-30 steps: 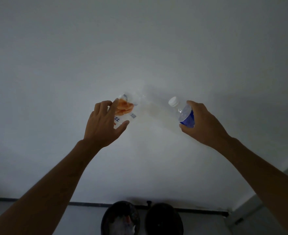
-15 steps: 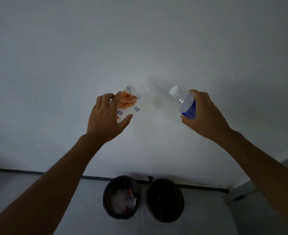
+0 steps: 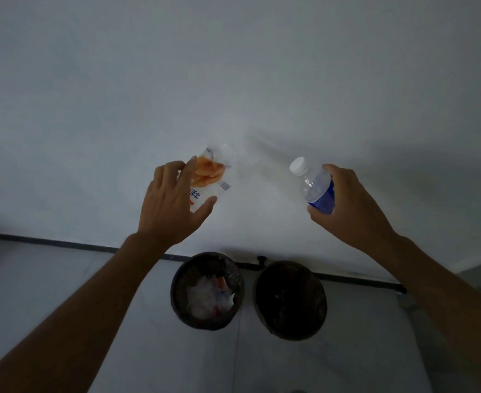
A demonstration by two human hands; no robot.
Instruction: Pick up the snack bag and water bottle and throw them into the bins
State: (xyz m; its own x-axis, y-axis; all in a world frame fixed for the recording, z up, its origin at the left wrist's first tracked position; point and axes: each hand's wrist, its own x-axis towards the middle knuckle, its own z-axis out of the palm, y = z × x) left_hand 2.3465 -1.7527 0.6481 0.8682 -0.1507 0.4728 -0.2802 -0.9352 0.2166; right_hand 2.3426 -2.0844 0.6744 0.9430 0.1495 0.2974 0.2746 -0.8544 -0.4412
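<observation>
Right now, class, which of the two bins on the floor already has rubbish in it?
The left bin, below the left hand, shows pale crumpled wrappers inside. The right bin beside it looks dark, with nothing clearly visible.

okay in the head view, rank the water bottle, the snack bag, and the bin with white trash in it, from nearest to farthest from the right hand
1. Water bottle: held in the right hand.
2. Snack bag: to the left, in the left hand.
3. Bin with white trash: below left, on the floor.
</observation>
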